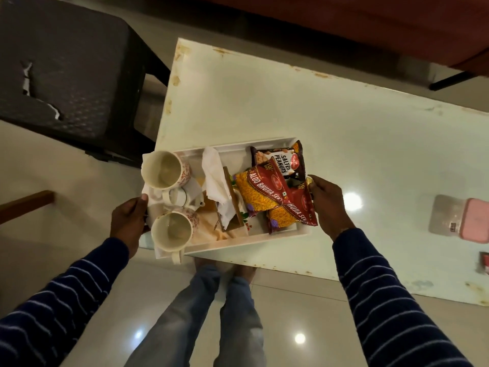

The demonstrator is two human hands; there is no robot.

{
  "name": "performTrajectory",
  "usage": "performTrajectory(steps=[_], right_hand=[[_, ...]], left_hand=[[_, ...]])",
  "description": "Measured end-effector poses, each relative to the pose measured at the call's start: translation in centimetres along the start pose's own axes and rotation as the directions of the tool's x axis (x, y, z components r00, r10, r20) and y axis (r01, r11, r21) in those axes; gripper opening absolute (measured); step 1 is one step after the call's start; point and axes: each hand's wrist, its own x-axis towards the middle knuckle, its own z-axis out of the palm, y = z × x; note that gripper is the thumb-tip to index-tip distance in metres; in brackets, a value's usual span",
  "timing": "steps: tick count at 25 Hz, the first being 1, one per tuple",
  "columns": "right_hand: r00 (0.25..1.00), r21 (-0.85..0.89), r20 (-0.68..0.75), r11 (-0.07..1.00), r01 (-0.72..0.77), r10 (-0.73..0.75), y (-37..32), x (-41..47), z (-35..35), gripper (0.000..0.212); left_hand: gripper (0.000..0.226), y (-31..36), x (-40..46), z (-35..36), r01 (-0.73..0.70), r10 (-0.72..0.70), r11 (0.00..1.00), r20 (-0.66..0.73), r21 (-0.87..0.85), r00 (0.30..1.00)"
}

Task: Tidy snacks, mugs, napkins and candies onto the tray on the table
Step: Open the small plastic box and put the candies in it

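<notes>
A white tray (232,149) sits at the near left corner of the white table (344,144), partly overhanging its edge. On the tray stand two cream mugs, one (164,169) farther from me and one (173,231) closer, with a small white pot (182,197) between them. A wooden holder with napkins (215,176) occupies the middle. A salted peanuts packet (281,158) and two red aloo bhujia packets (260,190) lie at the right end. My left hand (129,221) grips the tray's left end. My right hand (326,205) grips its right end, thumb on a red packet.
A dark plastic chair (66,70) stands left of the table. A pink-lidded container (463,219) lies on the table's right side, with a small red item (485,260) at the frame edge. A reddish sofa (370,25) runs behind the table. My legs (206,313) are below.
</notes>
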Motion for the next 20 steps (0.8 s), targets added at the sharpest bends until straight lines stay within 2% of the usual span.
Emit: performTrajectory(steps=[3, 8, 13, 20], right_hand=[[0.998, 0.033, -0.05, 0.999, -0.035, 0.037, 0.2, -0.3, -2.0, 0.031], [0.991, 0.157, -0.115, 0.986, -0.05, 0.069, 1.2, -1.2, -8.2, 0.033], [0.972, 0.254, -0.208, 0.966, -0.056, 0.111, 3.2, -0.3, -16.1, 0.035], [0.962, 0.326, -0.221, 0.942, -0.08, 0.158, 5.8, 1.9, -24.6, 0.04]], left_hand=[[0.026, 1.8, -0.1, 1.3, -0.068, 0.064, 0.997, 0.084, 0.043, 0.994], [0.038, 5.8, -0.6, 7.0, -0.175, 0.155, 0.981, 0.201, 0.082, 0.967], [0.031, 8.0, -2.3, 15.9, -0.197, 0.165, 0.976, 0.266, 0.096, 0.95], [0.024, 7.7, -4.8, 25.4, -0.16, 0.12, 0.979, 0.277, 0.127, 0.953]])
